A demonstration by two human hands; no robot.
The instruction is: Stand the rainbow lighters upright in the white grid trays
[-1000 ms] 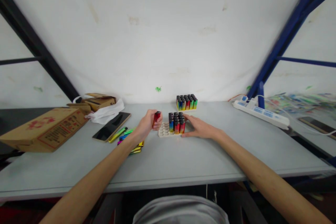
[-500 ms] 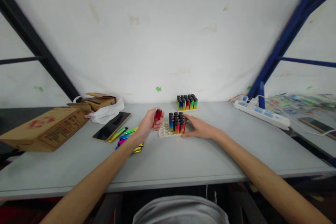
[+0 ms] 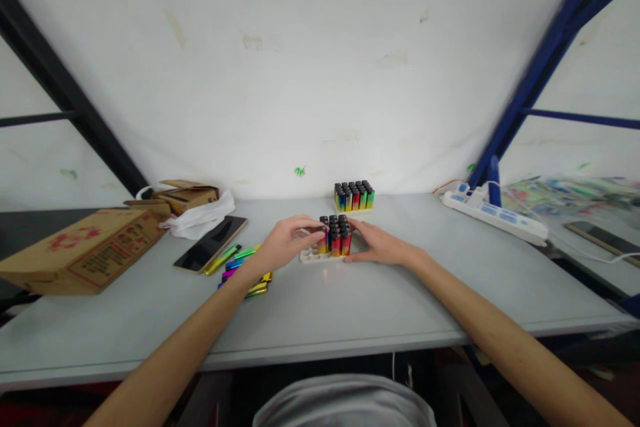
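Note:
A pale holder tray (image 3: 311, 257) with round sockets stands mid-table, its right part filled with several upright lighters (image 3: 340, 240) with black tops and shiny coloured bodies. My left hand (image 3: 290, 240) is at the left side of these lighters, thumb and fingers pinching a lighter (image 3: 323, 242) in the row by the bare sockets. My right hand (image 3: 377, 243) braces the tray's right end, thumb at the front corner and fingers behind. Loose lighters (image 3: 245, 267) in green, blue, purple and gold lie in a pile left of the tray, partly covered by my left forearm.
Behind stands a second full block of lighters (image 3: 355, 196). To the left are a dark phone (image 3: 211, 243), a white plastic bag (image 3: 200, 217) and cardboard boxes (image 3: 83, 247). A white power strip (image 3: 495, 217) with cables lies at the right, near a blue metal post (image 3: 530, 80).
My left hand has moved right and down, bringing the red lighter from the air to the tray's lighter row. My right hand stays at the tray's right end.

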